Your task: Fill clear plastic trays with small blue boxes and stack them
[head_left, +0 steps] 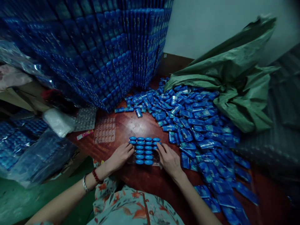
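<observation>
Both hands are working a clear blister tray (144, 162) lying near on the reddish table (131, 125); left hand (120, 155) is resting spread on its left edge, right hand (169, 159) is touching blue capsule-shaped pieces (144, 149) with loose fingers, pinching nothing I can see; wrapped blue packets (199, 131) are piling up right, green sack (234, 78) sitting far right, empty trays (105, 129) lying left.

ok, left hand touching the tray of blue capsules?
Touching. The head view shows the left hand with its fingers on the left edge of the tray of blue capsules; no gap is visible.
</observation>
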Available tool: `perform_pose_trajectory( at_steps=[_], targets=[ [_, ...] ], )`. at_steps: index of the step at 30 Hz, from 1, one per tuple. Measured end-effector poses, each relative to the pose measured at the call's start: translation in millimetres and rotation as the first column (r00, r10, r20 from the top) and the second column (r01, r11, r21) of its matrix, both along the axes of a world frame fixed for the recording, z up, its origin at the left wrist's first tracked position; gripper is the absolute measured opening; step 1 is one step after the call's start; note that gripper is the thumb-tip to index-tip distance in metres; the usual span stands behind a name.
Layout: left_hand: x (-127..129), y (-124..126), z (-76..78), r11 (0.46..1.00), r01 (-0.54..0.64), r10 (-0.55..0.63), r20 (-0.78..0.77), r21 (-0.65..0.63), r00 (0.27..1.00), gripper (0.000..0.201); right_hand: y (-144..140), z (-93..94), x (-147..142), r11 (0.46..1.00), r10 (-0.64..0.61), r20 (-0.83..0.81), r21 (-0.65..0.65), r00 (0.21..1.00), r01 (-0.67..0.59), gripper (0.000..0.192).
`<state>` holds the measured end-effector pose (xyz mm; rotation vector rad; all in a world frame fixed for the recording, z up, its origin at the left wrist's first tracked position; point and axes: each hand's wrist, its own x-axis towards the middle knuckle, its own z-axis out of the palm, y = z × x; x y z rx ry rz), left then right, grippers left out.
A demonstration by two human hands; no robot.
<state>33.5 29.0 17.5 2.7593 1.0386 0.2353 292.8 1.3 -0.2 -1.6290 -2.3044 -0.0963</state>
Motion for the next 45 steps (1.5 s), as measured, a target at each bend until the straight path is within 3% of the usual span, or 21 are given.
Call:
perform_pose_trajectory(
  at_steps=[4, 8, 10, 12, 15, 17, 19, 23, 26, 29, 32, 33, 35, 38, 39, 41, 43, 45],
  targets=[
    [0, 0, -4.0, 0.999, 0.049, -0.048, -0.010, 0.014, 0.999, 0.023, 8, 10.5, 7, 1.000, -0.003, -0.131, 0.025, 0.991, 0.006, 0.027],
    [-15, 13, -2.6, 0.995, 0.032, -0.046, 0.150, 0.092, 0.988, 0.034, 55, 28.3, 7, 0.999, -0.037, -0.273, -0.038, 0.961, 0.027, 0.029],
    [-23, 37, -0.6, 0.994, -0.080, 0.061, 0.243, 0.071, 0.968, 0.037, 96, 35.8, -2, 0.991, -0.051, -0.238, -0.134, 0.970, 0.019, 0.030],
    [-28, 75, 0.8, 0.959, -0.282, 0.271, 0.259, 0.005, 0.927, 0.034, 143, 40.2, -20, 0.969, -0.019, -0.139, -0.247, 0.990, -0.016, 0.031],
    [-28, 142, 1.0, 0.819, -0.574, 0.574, 0.054, -0.016, 0.817, 0.032, 203, 40.0, -56, 0.916, 0.072, 0.005, -0.396, 0.997, -0.064, 0.032],
    [-25, 180, -0.8, 0.768, -0.641, 0.640, -0.050, -0.001, 0.767, 0.034, 229, 35.6, -77, 0.898, 0.107, 0.038, -0.432, 0.994, -0.080, 0.034],
    [-20, 205, -3.7, 0.763, -0.646, 0.640, -0.118, -0.023, 0.759, 0.035, 241, 29.6, -90, 0.880, 0.133, 0.058, -0.465, 0.989, -0.091, 0.040],
    [-12, 218, -7.1, 0.776, -0.622, 0.589, -0.235, -0.104, 0.773, 0.030, 234, 23.0, -82, 0.832, 0.176, 0.088, -0.546, 0.980, -0.101, 0.050],
    [-6, 203, -2.2, 0.787, -0.602, 0.559, -0.257, -0.134, 0.788, 0.029, 211, 28.6, -52, 0.823, 0.174, 0.088, -0.560, 0.981, -0.096, 0.051],
    [-4, 173, 8.2, 0.800, -0.585, 0.549, -0.229, -0.133, 0.804, 0.022, 178, 38.4, -10, 0.852, 0.128, 0.089, -0.519, 0.988, -0.064, 0.044],
    [-10, 128, 17.5, 0.810, -0.564, 0.575, 0.027, -0.157, 0.818, 0.012, 128, 43.4, 34, 0.907, -0.025, -0.094, -0.422, 0.995, -0.017, 0.044],
    [-14, 110, 19.2, 0.807, -0.559, 0.588, 0.176, -0.189, 0.789, 0.012, 107, 42.7, 47, 0.919, -0.093, -0.236, -0.395, 0.967, -0.008, 0.046],
    [-21, 70, 19.4, 0.788, -0.541, 0.613, 0.456, -0.293, 0.646, 0.016, 64, 37.2, 64, 0.926, -0.218, -0.522, -0.378, 0.825, 0.006, 0.042],
    [-26, 12, 11.5, 0.725, -0.514, 0.680, 0.596, -0.458, 0.428, 0.022, 5, 20.2, 63, 0.885, -0.368, -0.726, -0.466, 0.580, -0.022, 0.034],
    [-26, -4, 6.8, 0.702, -0.514, 0.702, 0.601, -0.493, 0.383, 0.022, -9, 13.2, 56, 0.890, -0.374, -0.755, -0.455, 0.538, -0.020, 0.031],
    [-21, -28, -4.8, 0.680, -0.523, 0.719, 0.610, -0.514, 0.335, 0.020, -27, -0.5, 39, 0.938, -0.303, -0.788, -0.347, 0.537, 0.021, 0.022],
    [-14, -39, -17.4, 0.696, -0.533, 0.695, 0.638, -0.481, 0.331, 0.016, -32, -10.8, 22, 0.981, -0.161, -0.774, -0.193, 0.612, 0.014, 0.014],
    [-9, -42, -28.4, 0.737, -0.536, 0.643, 0.672, -0.411, 0.367, 0.012, -30, -15.0, 12, 0.993, -0.008, -0.710, -0.086, 0.704, -0.075, 0.017]
  ],
)
